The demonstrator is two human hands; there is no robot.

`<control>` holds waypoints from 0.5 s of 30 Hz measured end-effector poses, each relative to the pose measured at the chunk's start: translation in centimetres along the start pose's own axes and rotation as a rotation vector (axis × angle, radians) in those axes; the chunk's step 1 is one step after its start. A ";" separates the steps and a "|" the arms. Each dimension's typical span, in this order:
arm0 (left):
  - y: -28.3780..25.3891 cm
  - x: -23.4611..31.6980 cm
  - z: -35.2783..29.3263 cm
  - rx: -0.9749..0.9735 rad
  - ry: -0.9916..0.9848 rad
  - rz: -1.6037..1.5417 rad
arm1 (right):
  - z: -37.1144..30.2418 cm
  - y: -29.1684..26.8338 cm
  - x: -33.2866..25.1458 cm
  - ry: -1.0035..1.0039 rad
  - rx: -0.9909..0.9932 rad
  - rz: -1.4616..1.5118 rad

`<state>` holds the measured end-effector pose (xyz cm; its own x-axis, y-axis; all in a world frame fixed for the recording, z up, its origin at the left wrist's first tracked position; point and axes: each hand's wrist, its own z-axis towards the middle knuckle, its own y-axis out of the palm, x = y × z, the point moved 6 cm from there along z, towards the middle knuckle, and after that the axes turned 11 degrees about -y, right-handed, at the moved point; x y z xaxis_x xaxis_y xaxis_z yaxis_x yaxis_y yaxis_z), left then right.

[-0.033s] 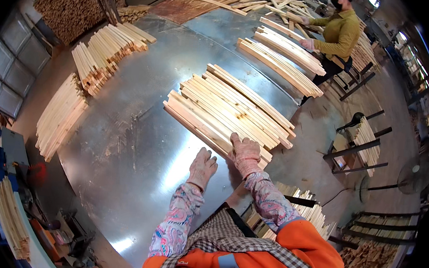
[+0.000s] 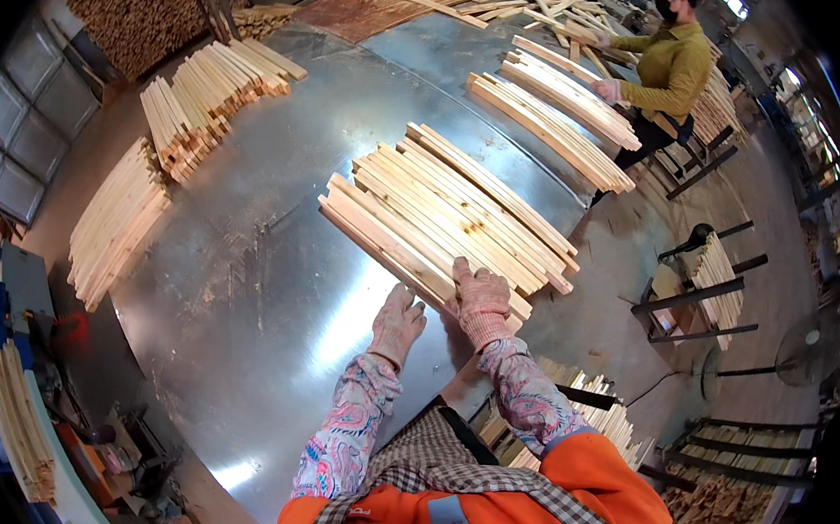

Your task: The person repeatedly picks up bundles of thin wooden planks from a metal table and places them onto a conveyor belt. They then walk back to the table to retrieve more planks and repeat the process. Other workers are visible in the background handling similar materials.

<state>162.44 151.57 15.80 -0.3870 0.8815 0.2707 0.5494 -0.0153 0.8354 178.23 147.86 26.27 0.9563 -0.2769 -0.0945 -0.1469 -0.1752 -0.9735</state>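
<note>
On the metal table lies a group of pale wooden strips [image 2: 463, 207], side by side and slanting from far left to near right. My right hand [image 2: 484, 301], in a pinkish work glove, is closed over the near strips close to their right end, fingers on top and thumb at the near edge. Gloved as well, my left hand [image 2: 398, 327] rests just off the near long edge of the group. Its fingers are loosely bent and a little apart, with nothing seen in them. Whether its fingertips touch the nearest strip I cannot tell.
More strip bundles [image 2: 216, 92] lie along the table's left edge. Others [image 2: 551, 130] lie at the far right, beside a co-worker [image 2: 669, 70]. Loose strips [image 2: 564, 14] are heaped at the back. Strips [image 2: 600, 401] sit on a rack by my right arm. A fan [image 2: 799, 357] stands right.
</note>
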 end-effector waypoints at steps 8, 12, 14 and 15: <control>0.8 -0.2 0.5 0.151 -0.002 0.158 | -1.2 -0.8 -2.0 -0.305 -0.011 0.180; -2.4 -0.1 -2.9 0.554 0.105 -0.023 | -3.1 1.6 -4.5 -0.370 -0.064 0.324; -5.3 -0.4 -3.6 0.663 0.227 0.310 | -3.0 3.0 -5.5 -0.390 -0.052 0.358; -5.5 0.1 -3.6 0.711 0.293 0.567 | -2.7 3.7 -5.9 -0.400 -0.076 0.365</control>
<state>156.67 150.07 13.00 -0.0416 0.6761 0.7357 0.9962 -0.0285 0.0825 171.31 146.25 23.77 0.8592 0.0455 -0.5097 -0.4910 -0.2070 -0.8462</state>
